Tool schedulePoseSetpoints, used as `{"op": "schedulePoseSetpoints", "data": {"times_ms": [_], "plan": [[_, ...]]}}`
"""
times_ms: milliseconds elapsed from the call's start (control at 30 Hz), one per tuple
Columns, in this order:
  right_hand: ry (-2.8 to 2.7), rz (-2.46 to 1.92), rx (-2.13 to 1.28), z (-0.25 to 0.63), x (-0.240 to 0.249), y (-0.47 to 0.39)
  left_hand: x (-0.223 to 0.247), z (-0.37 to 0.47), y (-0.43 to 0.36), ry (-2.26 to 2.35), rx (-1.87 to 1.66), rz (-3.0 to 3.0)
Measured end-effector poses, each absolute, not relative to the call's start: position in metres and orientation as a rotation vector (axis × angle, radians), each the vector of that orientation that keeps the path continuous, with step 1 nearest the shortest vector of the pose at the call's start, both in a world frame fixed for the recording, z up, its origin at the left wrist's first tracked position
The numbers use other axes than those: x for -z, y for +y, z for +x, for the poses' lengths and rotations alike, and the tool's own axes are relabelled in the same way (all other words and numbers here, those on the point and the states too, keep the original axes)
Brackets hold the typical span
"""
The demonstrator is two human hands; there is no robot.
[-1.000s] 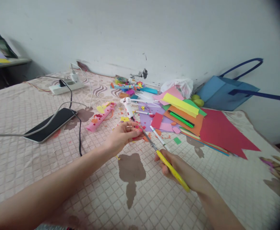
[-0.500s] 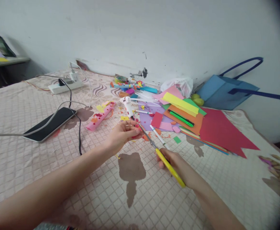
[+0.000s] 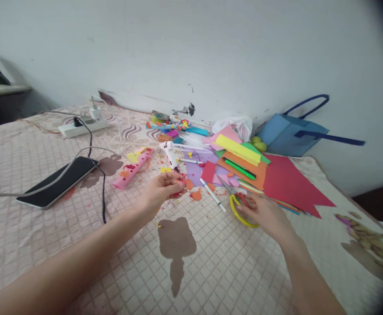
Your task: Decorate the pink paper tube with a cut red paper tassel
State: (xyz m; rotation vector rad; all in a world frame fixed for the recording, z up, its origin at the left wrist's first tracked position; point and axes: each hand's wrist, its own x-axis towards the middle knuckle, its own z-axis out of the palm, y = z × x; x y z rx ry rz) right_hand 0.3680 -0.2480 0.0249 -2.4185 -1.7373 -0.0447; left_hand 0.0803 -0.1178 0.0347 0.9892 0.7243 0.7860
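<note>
My left hand (image 3: 161, 190) is closed in a pinch on a small red paper piece (image 3: 179, 185), mostly covered by the fingers. To the right, my right hand (image 3: 268, 214) grips the handles of a pair of scissors (image 3: 235, 212) with yellow and red loops. Their blades point away toward the paper pile and lie low over the pink scraps. Just beyond my left hand is a white glue gun (image 3: 169, 155), its dark nozzle close to my fingers. Between the hands lies a white marker (image 3: 212, 195), with orange paper scraps (image 3: 196, 195) nearby.
A pink dotted paper roll (image 3: 133, 169) rests at the left, near a black phone-like slab (image 3: 58, 181) and loose cables. A power strip (image 3: 82, 127) stands behind. Coloured sheets (image 3: 286, 181), a green pen (image 3: 239, 168) and a blue bag (image 3: 291, 133) occupy the right.
The scissors, in my right hand, have moved right and away from the red piece, their blades now over the paper scraps. My left hand still pinches the piece. The view has shifted slightly.
</note>
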Motion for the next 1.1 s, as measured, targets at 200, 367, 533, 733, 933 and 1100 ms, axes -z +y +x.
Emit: {"op": "schedulePoseSetpoints", "data": {"times_ms": [200,367,533,733,933,1100], "plan": [[-1.863,-1.994,-0.177,0.344,-0.049,-0.172,-0.033,0.082,-0.118,0.746,-0.755,0.988],[-1.833,-2.111,-0.208,0.337,-0.041,-0.065,-0.033,0.081,-0.119,0.749,-0.752,0.972],[-1.755,-2.249,-0.359,0.338,-0.027,-0.002,-0.031,0.08,-0.117,0.742,-0.753,0.962],[-1.555,-2.211,-0.564,0.338,-0.022,0.009,-0.033,0.08,-0.117,0.743,-0.764,0.937],[-1.275,-1.879,-0.736,0.332,-0.028,-0.041,-0.032,0.08,-0.12,0.719,-0.752,0.96],[-1.126,-1.526,-0.898,0.294,-0.026,-0.118,-0.028,0.083,-0.124,0.679,-0.716,1.008]]}}
